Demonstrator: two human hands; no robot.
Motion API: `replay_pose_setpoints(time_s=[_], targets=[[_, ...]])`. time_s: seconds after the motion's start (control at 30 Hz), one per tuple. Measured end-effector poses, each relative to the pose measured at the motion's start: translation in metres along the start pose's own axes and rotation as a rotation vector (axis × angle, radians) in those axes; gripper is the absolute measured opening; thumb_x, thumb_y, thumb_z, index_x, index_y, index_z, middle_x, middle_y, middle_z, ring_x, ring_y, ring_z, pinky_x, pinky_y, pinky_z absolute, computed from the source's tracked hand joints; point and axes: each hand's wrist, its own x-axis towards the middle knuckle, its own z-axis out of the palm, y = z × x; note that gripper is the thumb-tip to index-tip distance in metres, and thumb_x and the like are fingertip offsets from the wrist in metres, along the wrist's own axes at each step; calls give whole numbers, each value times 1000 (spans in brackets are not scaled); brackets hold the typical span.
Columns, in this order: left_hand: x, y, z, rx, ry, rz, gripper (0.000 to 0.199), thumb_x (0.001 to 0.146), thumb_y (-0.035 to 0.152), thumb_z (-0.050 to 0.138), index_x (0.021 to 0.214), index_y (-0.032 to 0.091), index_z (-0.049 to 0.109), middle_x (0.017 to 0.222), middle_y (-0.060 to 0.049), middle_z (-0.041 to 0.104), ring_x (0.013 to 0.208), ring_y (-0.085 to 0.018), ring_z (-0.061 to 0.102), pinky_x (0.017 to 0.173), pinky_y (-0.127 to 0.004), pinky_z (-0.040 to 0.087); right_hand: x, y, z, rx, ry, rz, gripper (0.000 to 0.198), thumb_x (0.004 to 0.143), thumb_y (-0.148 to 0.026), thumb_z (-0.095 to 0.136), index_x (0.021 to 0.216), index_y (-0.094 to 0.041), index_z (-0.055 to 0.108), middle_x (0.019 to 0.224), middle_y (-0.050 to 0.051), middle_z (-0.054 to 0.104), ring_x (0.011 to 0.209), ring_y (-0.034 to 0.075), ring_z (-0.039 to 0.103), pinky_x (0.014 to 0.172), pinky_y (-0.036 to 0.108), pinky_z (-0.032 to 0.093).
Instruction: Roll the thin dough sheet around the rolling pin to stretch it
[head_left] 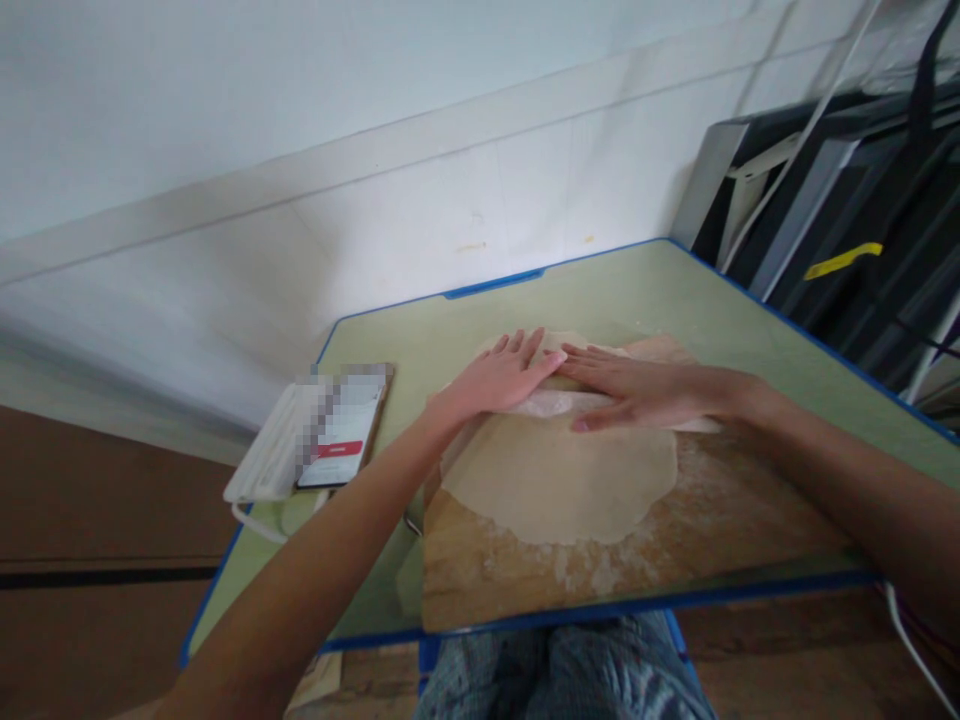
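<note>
A thin sheet of rolled-out dough (562, 480) lies on a floured wooden board (480, 590). Across its far part runs a pale, flour-dusted roll (555, 402); whether a rolling pin is inside it I cannot tell. My left hand (506, 372) rests flat on the roll's left part, fingers stretched away from me. From the right, my right hand (634, 385) lies over the roll with its fingers extended and its thumb apart, the fingertips close to my left thumb. Both palms face down, and the hands hide much of the roll.
The board stands on a green table (622, 275) with a blue edge. To the left, a phone (349, 425) lies beside a white device (274, 440) with a cable. A white wall rises behind the table. Dark flat panels (840, 200) lean at the right.
</note>
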Motion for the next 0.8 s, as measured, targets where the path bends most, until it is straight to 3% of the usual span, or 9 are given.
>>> replay_pose_setpoints(time_s=[0.13,0.3,0.47,0.6,0.67,0.8], targets=[[-24,12,2,49,34,-73,64,93,57,16,145,19,17,152,-10,18,140,-25,12,112,-43,14,-2,-5,3,-7,11,-16,91,77,-65,50,146,-16,17,153,13,10,139,30,4,113,52,9],[-63,27,4,97,73,-50,63,94,55,15,146,21,12,152,-9,19,140,-25,14,111,-40,20,-4,-13,8,21,-18,-86,92,76,-61,54,147,-20,10,154,10,10,140,27,5,114,49,9],[-30,10,3,65,-2,-69,65,95,54,13,146,14,12,152,-13,19,140,-26,12,112,-41,16,-1,-4,5,21,-15,-46,89,78,-63,49,146,-18,14,153,11,10,140,28,7,113,50,8],[-3,-2,2,104,9,-8,50,99,37,11,142,18,25,153,-11,17,139,-23,17,112,-36,16,0,-1,1,27,-32,19,93,78,-66,46,146,-14,10,153,13,10,140,27,4,114,48,6],[-10,2,3,118,38,-34,51,98,41,13,142,18,27,152,-11,19,139,-25,18,111,-39,17,-1,-4,2,3,-43,30,94,77,-66,48,146,-13,12,153,13,9,140,28,3,114,48,5],[-52,21,7,106,62,-99,65,93,57,13,144,16,22,150,-12,26,139,-28,20,110,-43,20,-3,-10,5,-9,-55,-17,94,74,-64,54,146,-17,14,154,10,7,140,30,2,114,49,6]])
